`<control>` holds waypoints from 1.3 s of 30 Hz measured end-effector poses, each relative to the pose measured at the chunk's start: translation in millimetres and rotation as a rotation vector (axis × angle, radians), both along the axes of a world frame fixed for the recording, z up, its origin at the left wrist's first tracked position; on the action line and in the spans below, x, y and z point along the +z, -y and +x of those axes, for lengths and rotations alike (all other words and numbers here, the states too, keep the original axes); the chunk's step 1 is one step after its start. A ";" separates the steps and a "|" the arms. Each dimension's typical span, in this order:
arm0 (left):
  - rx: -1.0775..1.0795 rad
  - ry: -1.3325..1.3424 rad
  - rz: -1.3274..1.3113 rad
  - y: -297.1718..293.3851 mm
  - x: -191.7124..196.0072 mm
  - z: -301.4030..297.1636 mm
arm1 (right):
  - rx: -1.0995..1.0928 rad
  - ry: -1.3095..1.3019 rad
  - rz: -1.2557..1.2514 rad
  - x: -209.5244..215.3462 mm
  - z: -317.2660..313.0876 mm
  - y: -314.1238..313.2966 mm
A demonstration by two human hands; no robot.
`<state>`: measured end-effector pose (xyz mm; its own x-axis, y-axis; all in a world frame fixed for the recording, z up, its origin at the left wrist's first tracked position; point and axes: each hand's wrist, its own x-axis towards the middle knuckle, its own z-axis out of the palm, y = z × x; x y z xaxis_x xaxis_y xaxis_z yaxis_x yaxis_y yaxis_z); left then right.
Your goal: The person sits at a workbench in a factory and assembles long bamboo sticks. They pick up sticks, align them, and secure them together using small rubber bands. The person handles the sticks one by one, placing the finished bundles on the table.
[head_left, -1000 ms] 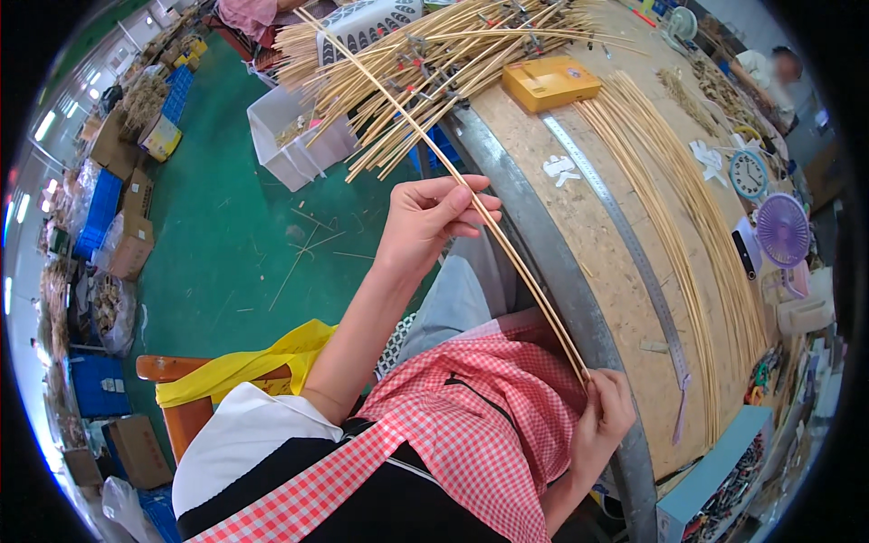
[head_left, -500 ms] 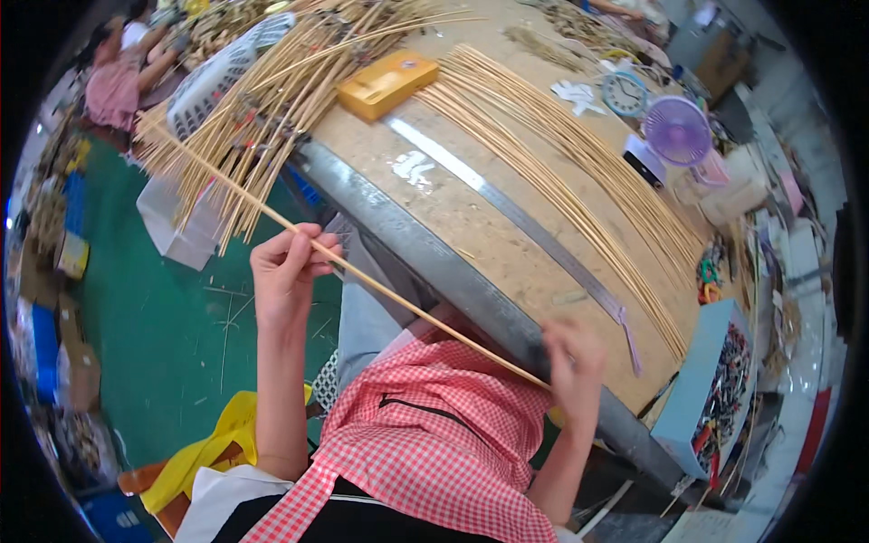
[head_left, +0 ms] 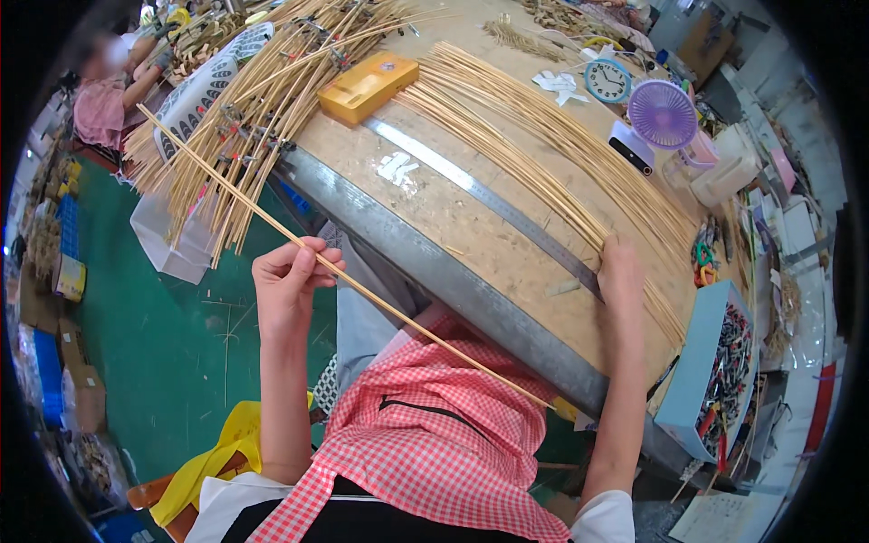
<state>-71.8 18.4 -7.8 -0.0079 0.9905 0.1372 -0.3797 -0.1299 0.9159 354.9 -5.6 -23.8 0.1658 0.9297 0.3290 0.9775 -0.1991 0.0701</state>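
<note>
My left hand (head_left: 294, 273) is closed, pinching a long thin wooden stick (head_left: 434, 333) between thumb and fingers. The stick slants from the upper left, over the pile, down past my apron to its lower right end. On the table my right hand (head_left: 621, 276) reaches to a row of similar loose sticks (head_left: 516, 156), touching them near their right part. Its back hides most of the fingers, so what they grip does not show. Beside the row, a steel ruler (head_left: 480, 192) lies under the edge of this hand.
A clipped stick pile (head_left: 262, 109) overhangs the table's left end by a white basket (head_left: 195, 95). An orange box (head_left: 367, 86), a second stick row (head_left: 579, 131), a clock (head_left: 607, 80) and a purple fan (head_left: 663, 115) stand beyond. A blue clip box (head_left: 688, 362) sits right; a person works far left.
My right hand has left the stick's lower end and moved up and forward onto the stick row. My left hand keeps holding its stick almost in place.
</note>
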 end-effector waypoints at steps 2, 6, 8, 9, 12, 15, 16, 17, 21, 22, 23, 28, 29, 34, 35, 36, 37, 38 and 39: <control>-0.004 -0.012 -0.002 0.4 -0.3 1.9 | 0.046 -0.005 0.015 2.1 1.2 5.3; -0.007 -0.031 -0.010 -0.4 4.8 9.0 | -0.097 -0.206 0.099 11.8 5.1 14.3; -0.003 -0.039 -0.026 2.4 4.4 9.5 | 0.011 -0.347 0.222 35.3 -16.2 28.5; -0.006 -0.042 -0.035 3.4 3.9 9.5 | 0.062 -0.422 0.286 48.9 -31.1 38.5; -0.021 -0.054 -0.063 6.8 5.9 11.3 | 0.170 -0.343 0.406 67.0 -73.4 68.3; -0.076 -0.063 -0.073 9.5 6.6 21.9 | 0.207 -0.492 0.416 70.5 -115.7 100.0; -0.105 -0.043 -0.076 11.7 7.9 25.1 | 0.255 -0.530 0.385 68.6 -130.6 106.6; -0.126 -0.048 -0.063 13.2 7.3 28.2 | 0.305 -0.568 0.353 66.5 -145.0 110.2; -0.184 -0.057 -0.054 18.4 11.8 36.3 | 0.441 -0.738 0.265 56.4 -188.8 111.7; -0.180 -0.036 -0.055 17.9 13.7 35.1 | 0.462 -0.751 0.245 54.4 -193.0 109.2; -0.176 -0.014 -0.055 16.8 17.2 33.3 | 0.482 -0.762 0.224 53.0 -197.1 105.1; -0.187 -0.019 -0.067 14.0 7.9 27.0 | 0.578 -0.707 0.180 46.2 -198.0 93.4; -0.183 -0.023 -0.075 14.0 8.0 26.7 | 0.589 -0.711 0.147 47.2 -197.0 91.6; -0.191 0.018 -0.044 13.3 7.7 27.7 | 0.632 -0.893 0.000 47.6 -194.0 91.6; -0.183 0.008 -0.033 12.6 7.4 27.5 | 0.649 -0.881 -0.004 47.2 -193.7 89.1; -0.174 -0.002 -0.016 12.1 8.3 27.8 | 0.671 -0.867 -0.003 47.5 -193.3 86.7; -0.162 -0.006 -0.020 12.8 8.8 28.5 | 0.661 -0.862 -0.009 47.2 -193.1 86.0; -0.166 -0.033 -0.019 14.0 7.5 28.6 | 0.652 -0.857 -0.015 46.6 -193.0 85.7; -0.174 -0.063 -0.014 13.3 7.5 28.0 | 0.642 -0.851 -0.014 46.8 -193.6 84.7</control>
